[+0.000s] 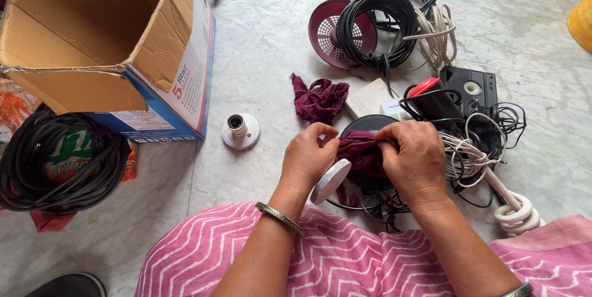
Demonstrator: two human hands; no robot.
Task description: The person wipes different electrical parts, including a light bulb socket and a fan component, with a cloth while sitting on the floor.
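Note:
Both hands pinch a maroon cloth (362,152) bunched over a round black object (369,124) in front of me. My left hand (308,156) grips the cloth's left end, and a white disc-shaped part (330,181) sticks out just below it. My right hand (416,158) holds the cloth's right side. A second piece of maroon cloth (318,99) lies loose on the marble floor a little beyond my hands. My lap in pink zigzag fabric (345,254) fills the bottom of the view.
An open cardboard box (111,50) stands at the far left, with a coil of black cable (58,161) below it. A white lamp holder (240,130) sits on the floor. Beyond lie a maroon plastic basket (324,28), black and white cable coils (394,16), a black cassette (470,87) and tangled cords (475,149).

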